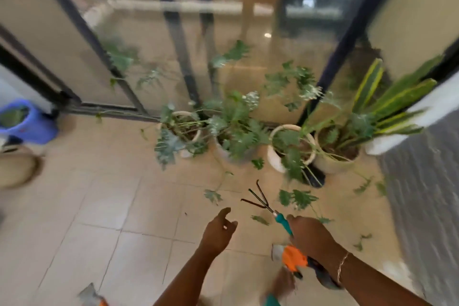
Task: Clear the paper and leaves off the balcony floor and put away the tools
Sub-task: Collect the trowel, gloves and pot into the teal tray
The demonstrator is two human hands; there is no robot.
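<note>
1 rake (273, 212) is gripped in the right hand (310, 238).

So the floor tiles (99, 218) were beige and smooth with a soft sheen, thin grout lines between them. The hand rake (267, 206) had dark matt metal tines, a shiny bit of metal at the neck, and a teal handle that looked like smooth plastic. The orange tool (294, 259) read as glossy plastic with a dull grey, metal-looking end. The pots (275, 156) looked like cream glazed ceramic, smooth and slightly shiny. The glass panels (149, 45) were glossy and reflective, set in dark matt metal frames (173, 32). The blue bucket (37, 129) was plastic, fairly matt. The grey wall (422, 194) looked rough and grainy. The thin chain bracelet (342, 263) looked metallic. Everything was blurred, so finer texture I couldn't tell.
</note>
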